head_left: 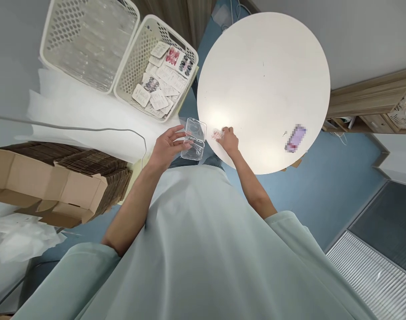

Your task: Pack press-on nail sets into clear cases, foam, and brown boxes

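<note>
My left hand (169, 149) holds a clear plastic box (196, 130) by its left side, thumb and fingers around it. The box's hinged lid is raised, and a little clear content shows in the lower half. At the near left edge of the round white table (263, 80), my right hand (228, 141) has its fingers closed on a small clear packet (217, 134) with reddish marks. The packet lies at the fingertips, on or just above the tabletop; its exact kind is too small to make out.
A white basket (122, 86) contains cards, some bearing red or dark press-on nails (172, 55). Another basket (46, 40) holds clear plastic boxes (99, 44). Flattened cardboard boxes (49, 178) stand at left, near a grey cable (99, 129). A blurred purple object (296, 138) lies on the table.
</note>
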Action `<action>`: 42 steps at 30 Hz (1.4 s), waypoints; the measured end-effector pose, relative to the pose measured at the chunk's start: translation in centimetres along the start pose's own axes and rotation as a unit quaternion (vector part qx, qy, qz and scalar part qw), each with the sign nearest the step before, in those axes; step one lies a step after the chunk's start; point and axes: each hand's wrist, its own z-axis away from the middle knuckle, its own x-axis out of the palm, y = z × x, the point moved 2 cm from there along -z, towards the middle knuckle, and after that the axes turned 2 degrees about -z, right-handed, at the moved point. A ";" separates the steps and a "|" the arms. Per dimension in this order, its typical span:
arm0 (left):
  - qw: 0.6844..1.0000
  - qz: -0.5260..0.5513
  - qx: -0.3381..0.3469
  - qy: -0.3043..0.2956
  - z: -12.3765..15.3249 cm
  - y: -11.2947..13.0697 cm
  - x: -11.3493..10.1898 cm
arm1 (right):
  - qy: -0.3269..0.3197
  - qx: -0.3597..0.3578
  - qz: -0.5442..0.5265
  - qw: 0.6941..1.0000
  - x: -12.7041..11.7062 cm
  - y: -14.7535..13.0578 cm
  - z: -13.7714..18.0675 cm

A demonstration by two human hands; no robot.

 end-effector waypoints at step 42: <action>0.978 -0.029 0.015 -0.207 -2.3 3.9 19.2 | 0.202 -0.111 -0.460 0.857 -14.3 10.7 17.1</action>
